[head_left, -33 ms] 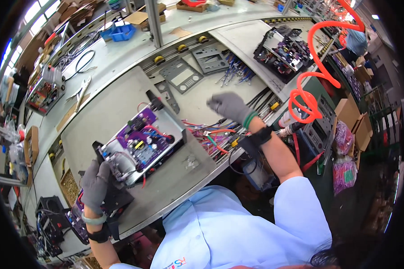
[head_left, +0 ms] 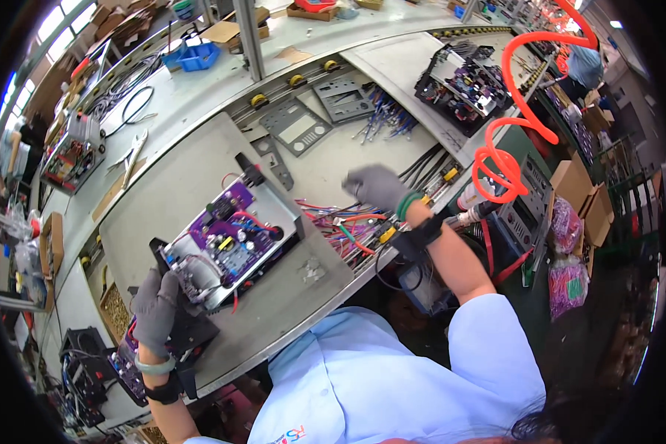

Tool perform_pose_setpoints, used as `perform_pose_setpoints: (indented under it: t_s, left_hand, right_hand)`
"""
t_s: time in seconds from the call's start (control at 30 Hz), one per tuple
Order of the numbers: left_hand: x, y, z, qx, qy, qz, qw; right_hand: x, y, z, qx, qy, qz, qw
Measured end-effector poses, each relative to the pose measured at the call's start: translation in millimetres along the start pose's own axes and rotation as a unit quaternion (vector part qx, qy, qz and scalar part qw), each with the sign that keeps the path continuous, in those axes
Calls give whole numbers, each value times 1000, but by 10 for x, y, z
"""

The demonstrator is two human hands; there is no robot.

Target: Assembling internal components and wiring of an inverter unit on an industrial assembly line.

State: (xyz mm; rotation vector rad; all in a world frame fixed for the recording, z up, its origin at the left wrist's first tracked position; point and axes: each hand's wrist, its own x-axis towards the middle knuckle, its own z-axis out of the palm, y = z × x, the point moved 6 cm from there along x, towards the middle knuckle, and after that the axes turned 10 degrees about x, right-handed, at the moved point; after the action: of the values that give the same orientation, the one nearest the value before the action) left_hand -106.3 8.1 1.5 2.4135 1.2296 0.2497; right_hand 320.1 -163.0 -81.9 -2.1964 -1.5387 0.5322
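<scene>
My left hand [head_left: 155, 309], in a grey glove, is at the left end of an open metal chassis [head_left: 292, 241], its fingers closed against the corner. Inside the chassis sits a purple circuit board [head_left: 237, 244] with coils, capacitors and red wires. The chassis lies tilted on a grey board [head_left: 170, 181]. My right hand [head_left: 381, 189], also gloved, hovers apart from the chassis, above the bundle of coloured wires [head_left: 344, 222]. Its fingers are curled together, and whatever they hold, if anything, is hidden. Below my left hand is a black housing [head_left: 192, 333].
Grey front panels [head_left: 296, 126] and blue-tipped cables [head_left: 388, 118] lie beyond my right hand. Another circuit assembly [head_left: 462, 89] stands far right. A coiled orange air hose [head_left: 499, 166] hangs at the right. Pliers [head_left: 132, 157] lie at the left, near a second unit [head_left: 72, 155].
My right hand has come slightly nearer to me, over the wires. The whole view has shifted a little; my left hand stays at the chassis corner.
</scene>
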Motion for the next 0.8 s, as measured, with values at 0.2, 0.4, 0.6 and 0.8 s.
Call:
perform_pose_setpoints:
  t_s: [0.2,0.4,0.6,0.8]
  left_hand:
    - [-2,42,-18,19,6,-13,1000]
    - [19,-138,35,84,26,-41,995]
    - [6,73,-25,111,56,1,992]
    - [-14,176,-78,156,75,-3,985]
  right_hand:
    - [-305,119,1139,-158,-166,-12,973]
    - [-2,331,1200,-230,-87,69,967]
    - [25,76,1582,-235,-87,31,968]
    - [-115,226,1016,-50,-60,63,995]
